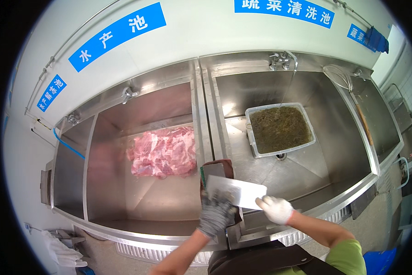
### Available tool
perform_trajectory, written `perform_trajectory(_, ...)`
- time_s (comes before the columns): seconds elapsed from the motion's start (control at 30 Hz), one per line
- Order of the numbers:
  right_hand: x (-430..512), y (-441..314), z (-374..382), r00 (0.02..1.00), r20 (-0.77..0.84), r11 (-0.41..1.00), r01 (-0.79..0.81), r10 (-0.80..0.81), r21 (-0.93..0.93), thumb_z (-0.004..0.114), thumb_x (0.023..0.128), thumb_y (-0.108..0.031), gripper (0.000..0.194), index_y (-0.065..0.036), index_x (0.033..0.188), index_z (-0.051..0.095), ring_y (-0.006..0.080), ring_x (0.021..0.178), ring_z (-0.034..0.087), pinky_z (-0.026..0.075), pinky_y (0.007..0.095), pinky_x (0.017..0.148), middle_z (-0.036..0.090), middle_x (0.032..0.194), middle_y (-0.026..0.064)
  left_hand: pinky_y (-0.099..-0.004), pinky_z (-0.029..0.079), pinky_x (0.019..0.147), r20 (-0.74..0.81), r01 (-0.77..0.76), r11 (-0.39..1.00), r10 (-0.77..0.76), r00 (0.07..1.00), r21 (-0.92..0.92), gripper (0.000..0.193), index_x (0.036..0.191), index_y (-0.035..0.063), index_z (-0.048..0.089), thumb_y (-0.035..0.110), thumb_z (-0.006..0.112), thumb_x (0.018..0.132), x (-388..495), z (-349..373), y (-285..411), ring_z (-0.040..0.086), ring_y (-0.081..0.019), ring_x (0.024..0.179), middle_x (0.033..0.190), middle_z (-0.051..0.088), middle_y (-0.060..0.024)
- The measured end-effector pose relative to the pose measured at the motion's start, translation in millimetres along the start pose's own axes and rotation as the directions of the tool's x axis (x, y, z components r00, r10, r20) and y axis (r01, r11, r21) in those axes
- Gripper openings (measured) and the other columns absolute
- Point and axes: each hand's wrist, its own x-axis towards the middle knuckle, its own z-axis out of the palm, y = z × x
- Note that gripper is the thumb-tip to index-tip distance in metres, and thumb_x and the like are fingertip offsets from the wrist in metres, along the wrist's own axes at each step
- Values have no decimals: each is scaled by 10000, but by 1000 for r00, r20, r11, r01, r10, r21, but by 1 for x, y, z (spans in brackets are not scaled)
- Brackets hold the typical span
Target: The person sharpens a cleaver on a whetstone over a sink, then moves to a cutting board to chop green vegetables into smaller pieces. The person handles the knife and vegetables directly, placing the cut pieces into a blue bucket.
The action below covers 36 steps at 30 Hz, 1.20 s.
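A cleaver with a broad blade [252, 193] lies flat across a grey sharpening stone [214, 171], which rests on a dark reddish-brown cloth [229, 165] over the divider between two steel sinks. My left hand [215, 213], in a grey knit glove and slightly blurred, is at the blade's left part; whether its fingers grip the handle or press on the blade is not clear. In a white glove, my right hand [276, 209] holds the blade's right end, at its lower corner.
A slab of raw meat [164, 151] lies in the left sink. The right sink holds a plastic tub [278, 153] of greenish-brown strands in water, under a running tap [292, 60]. A wire skimmer [341, 77] with a wooden handle leans on the right rim.
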Motion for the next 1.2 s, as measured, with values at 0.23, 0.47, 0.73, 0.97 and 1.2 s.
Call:
perform_trajectory(0.23, -66, 78, -78, 831, 183, 740, -552, 526, 384, 637, 860, -86, 393, -100, 1212, 464, 256, 768, 699, 558, 354, 591, 622, 902, 109, -586, 97, 1218, -196, 9, 933, -85, 977, -360, 485, 1340, 105, 599, 393, 595, 950, 43, -58, 78, 278, -374, 1468, 1520, 477, -55)
perform_trajectory(0.47, 12, 266, -99, 673, 291, -284, -125, 680, 951, 578, 1016, -370, 275, -138, 1074, 443, 157, 555, 524, 440, 313, 452, 546, 820, 44, -503, 422, 1036, -204, 255, 888, -351, 914, -383, 354, 1217, 139, 672, 191, 685, 867, 62, -38, 103, 518, -372, 1237, 1274, 635, -69)
perform_trajectory(0.73, 113, 440, -94, 792, 226, -288, -66, 567, 955, 565, 1008, -441, 318, -139, 1078, 497, 137, 541, 500, 405, 301, 433, 531, 775, 21, -473, 437, 1028, -41, 503, 602, -665, 746, -620, 243, 1165, 102, 694, 92, 641, 928, 62, 41, 242, 560, -359, 1165, 1142, 684, -102)
perform_trajectory(0.97, 136, 477, -113, 778, -607, 958, -271, 163, -90, 599, 937, -222, 246, -115, 1153, 550, 268, 630, 632, 506, 406, 537, 600, 856, 110, -477, 443, 1030, -2, 530, 601, -663, 749, -598, 221, 1139, 124, 704, 114, 659, 924, 97, 44, 288, 577, -356, 1133, 1101, 689, -93)
perform_trajectory(1.2, 86, 481, -146, 870, -489, 918, -248, 69, -311, 610, 896, -175, 287, -170, 1183, 603, 294, 863, 635, 530, 434, 723, 562, 940, 100, -467, 456, 1020, -38, 570, 616, -697, 716, -544, 188, 1121, 111, 699, 122, 656, 938, 108, 45, 275, 576, -368, 1163, 1165, 692, -111)
